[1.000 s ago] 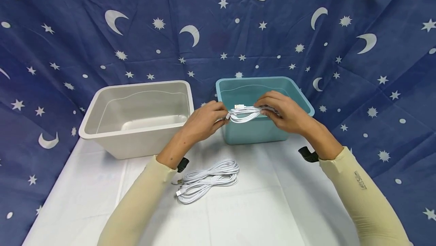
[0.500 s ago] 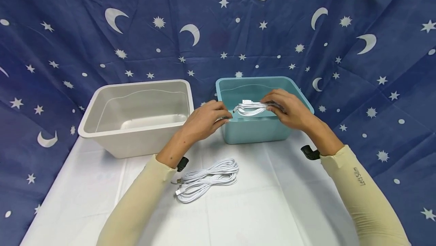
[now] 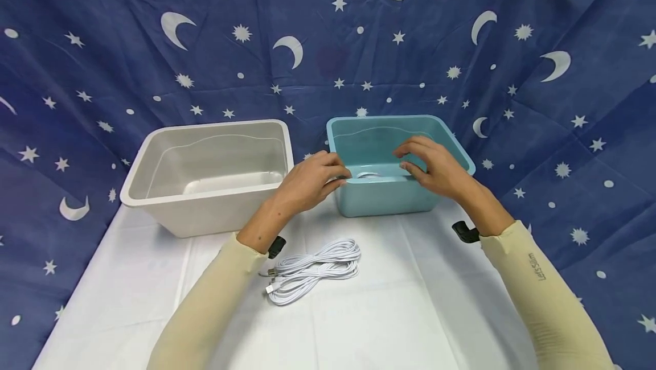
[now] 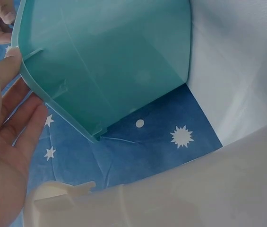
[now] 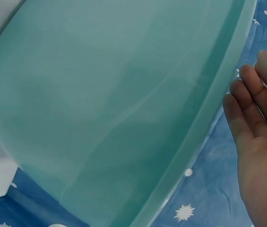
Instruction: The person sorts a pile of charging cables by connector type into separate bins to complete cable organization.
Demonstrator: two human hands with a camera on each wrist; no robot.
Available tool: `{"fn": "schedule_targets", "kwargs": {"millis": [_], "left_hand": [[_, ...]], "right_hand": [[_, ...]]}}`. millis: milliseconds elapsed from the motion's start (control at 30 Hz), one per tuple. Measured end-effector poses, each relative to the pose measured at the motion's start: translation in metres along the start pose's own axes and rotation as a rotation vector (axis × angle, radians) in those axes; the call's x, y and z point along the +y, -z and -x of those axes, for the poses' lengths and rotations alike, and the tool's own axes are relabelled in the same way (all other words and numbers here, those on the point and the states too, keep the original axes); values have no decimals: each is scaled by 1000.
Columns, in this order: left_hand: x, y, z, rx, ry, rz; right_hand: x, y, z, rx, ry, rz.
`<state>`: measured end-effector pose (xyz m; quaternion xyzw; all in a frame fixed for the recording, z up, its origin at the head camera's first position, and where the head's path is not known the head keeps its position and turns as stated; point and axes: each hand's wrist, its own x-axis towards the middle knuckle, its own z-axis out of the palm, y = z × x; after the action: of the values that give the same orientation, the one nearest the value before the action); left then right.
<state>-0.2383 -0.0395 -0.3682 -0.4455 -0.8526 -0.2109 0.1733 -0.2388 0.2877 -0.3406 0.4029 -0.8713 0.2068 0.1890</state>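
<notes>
My left hand [image 3: 314,179] is at the near left corner of the teal bin [image 3: 386,199], its fingertips right at the rim and holding no cable. In the left wrist view its fingers [image 4: 22,111] lie loosely bent beside the bin's edge. My right hand [image 3: 433,168] hovers over the bin's right side, thumb and fingers apart with nothing between them. The right wrist view shows the same relaxed fingers [image 5: 249,101] beyond the rim. Inside the bin a bit of white cable [image 3: 368,175] shows just over the front wall; the wall hides the rest.
Coiled white cables [image 3: 320,270] with plugs at their left end lie on the white-covered table [image 3: 369,324], in front of the bins. A larger light grey bin [image 3: 205,210] stands to the left. Behind hangs a blue star-and-moon cloth [image 3: 328,28].
First my left hand let go of the white USB cable bundle, leaving it in my right hand. Then my right hand released it, and it dropped into the teal bin.
</notes>
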Motion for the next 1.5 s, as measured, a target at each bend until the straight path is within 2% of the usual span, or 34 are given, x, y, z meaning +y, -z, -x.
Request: {"fn": "schedule_targets", "kwargs": {"millis": [333, 667, 833, 1500], "left_hand": [[0, 1, 0, 0, 11, -5], [-1, 0, 1, 10, 5, -6], [0, 0, 1, 15, 1, -4], [1, -1, 1, 13, -31, -3]], "right_hand": [[-21, -3, -1, 30, 47, -30], [-41, -15, -2, 27, 102, -134], [-47, -21, -1, 18, 100, -175], [-75, -50, 5, -24, 150, -226]]}}
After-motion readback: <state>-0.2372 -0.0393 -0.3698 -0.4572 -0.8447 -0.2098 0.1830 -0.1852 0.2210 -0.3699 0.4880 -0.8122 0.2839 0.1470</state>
